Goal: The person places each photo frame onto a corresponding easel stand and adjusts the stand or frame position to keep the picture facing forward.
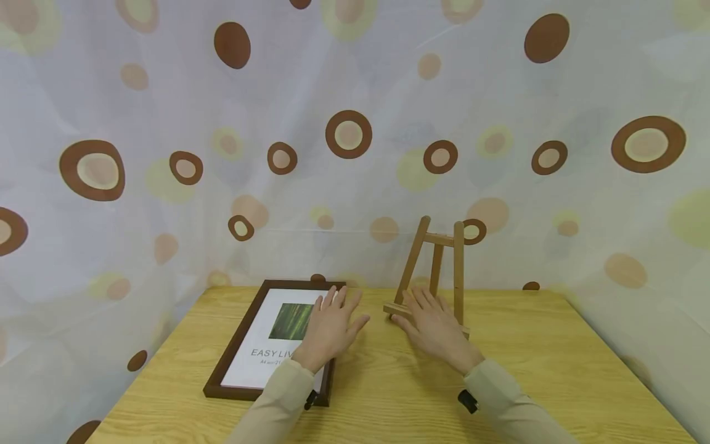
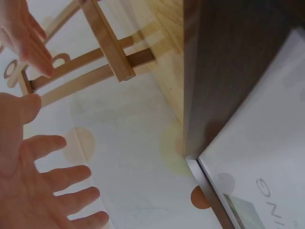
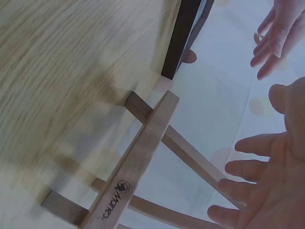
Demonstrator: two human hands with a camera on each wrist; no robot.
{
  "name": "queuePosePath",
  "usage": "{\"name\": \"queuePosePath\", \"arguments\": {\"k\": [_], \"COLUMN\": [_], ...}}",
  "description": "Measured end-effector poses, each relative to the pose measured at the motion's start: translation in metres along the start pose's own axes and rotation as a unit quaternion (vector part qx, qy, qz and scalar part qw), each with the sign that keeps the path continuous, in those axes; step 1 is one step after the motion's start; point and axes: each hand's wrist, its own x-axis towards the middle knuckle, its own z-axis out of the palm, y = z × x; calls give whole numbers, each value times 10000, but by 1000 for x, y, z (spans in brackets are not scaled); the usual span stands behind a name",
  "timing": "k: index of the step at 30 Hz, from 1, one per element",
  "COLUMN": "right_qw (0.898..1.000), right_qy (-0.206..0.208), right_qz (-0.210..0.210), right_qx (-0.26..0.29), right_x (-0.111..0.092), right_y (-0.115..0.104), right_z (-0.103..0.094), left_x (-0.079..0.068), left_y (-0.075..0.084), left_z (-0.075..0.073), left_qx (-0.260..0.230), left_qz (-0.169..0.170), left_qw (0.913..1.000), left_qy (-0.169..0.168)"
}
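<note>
A dark brown picture frame (image 1: pixel 241 336) is laid flat on the left of the wood-grain tabletop (image 1: pixel 554 370), a green image (image 1: pixel 288 321) and lettering (image 1: pixel 264 353) being printed on its white insert (image 1: pixel 254 336). Part of the lettering is hidden by the left hand (image 1: pixel 327 330), which is held over the frame's right side; its fingers (image 2: pixel 69 177) are straightened and spread, and nothing is gripped. To the right, near the tabletop's far edge, a small wooden easel (image 1: pixel 436 268) is stood upright. The right hand (image 1: pixel 435 324) is held in front of its lower part, the ledge (image 3: pixel 138 152) being partly covered. The fingers (image 3: pixel 245 169) there are also extended and parted, with nothing pinched; whether an easel leg is touched cannot be told. Both forearms are covered by pale sleeves (image 1: pixel 280 398). Behind, a white sheet (image 1: pixel 383 188) patterned with brown, tan and yellow-green ovals is hung.
</note>
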Motion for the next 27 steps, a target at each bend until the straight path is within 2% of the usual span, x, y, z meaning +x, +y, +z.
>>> {"name": "queuePosePath", "arguments": {"k": [3, 6, 13, 18, 22, 27], "right_qw": [9995, 9968, 9732, 9688, 9645, 9536], "right_qy": [187, 230, 115, 172, 288, 479], "right_qz": [-41, 74, 540, 608, 732, 826], "right_qx": [249, 763, 2233, 2398, 2522, 2856], "right_x": [1, 3, 4, 6, 6, 6], "right_y": [0, -2, -11, -13, -13, -14], "right_z": [2, 4, 7, 13, 18, 22], "left_x": [0, 1, -3, -8, -11, -16], "left_y": [-1, -3, -11, -19, -27, -36], "left_z": [-1, -2, -3, -3, -3, -3], "left_qx": [-199, -334, -1027, -1424, -1403, -1462], "left_qz": [15, -47, -279, -430, -435, -599], "left_qw": [9993, 9978, 9919, 9837, 9787, 9760], "left_qy": [327, 578, 697, 1008, 1436, 1496]}}
